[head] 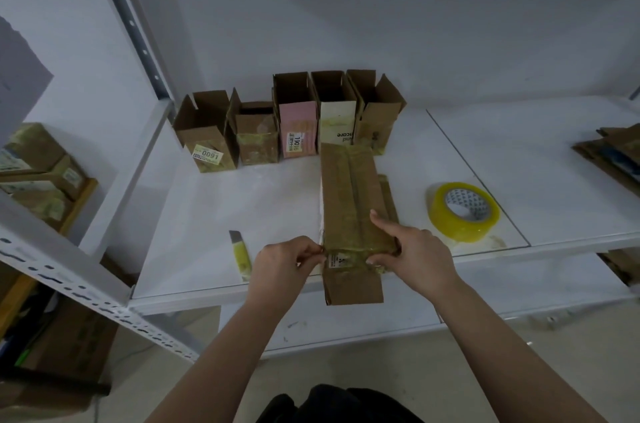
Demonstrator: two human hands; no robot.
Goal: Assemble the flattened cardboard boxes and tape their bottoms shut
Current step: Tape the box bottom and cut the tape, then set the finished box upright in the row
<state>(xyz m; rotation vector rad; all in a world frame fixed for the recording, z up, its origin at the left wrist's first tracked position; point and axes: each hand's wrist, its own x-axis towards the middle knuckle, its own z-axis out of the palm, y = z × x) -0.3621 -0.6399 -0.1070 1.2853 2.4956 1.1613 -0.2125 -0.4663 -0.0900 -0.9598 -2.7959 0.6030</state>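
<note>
A long brown cardboard box (349, 194) lies on the white shelf (242, 200) with its near end over the front edge. Old yellowish tape covers its top. My left hand (284, 259) pinches the box's near left edge, fingers curled at the tape there. My right hand (412, 249) grips the near right corner, with the index finger laid on the box's top and the thumb on its front face. A roll of clear yellowish tape (464, 211) lies to the right of the box. A yellow utility knife (240, 254) lies to the left of my left hand.
Several assembled open boxes (287, 121) stand in a row at the back of the shelf. A stack of flattened cardboard (613, 155) lies at the far right. A perforated metal upright (128, 20) and beam (86, 291) frame the left side, with more boxes (38, 166) beyond.
</note>
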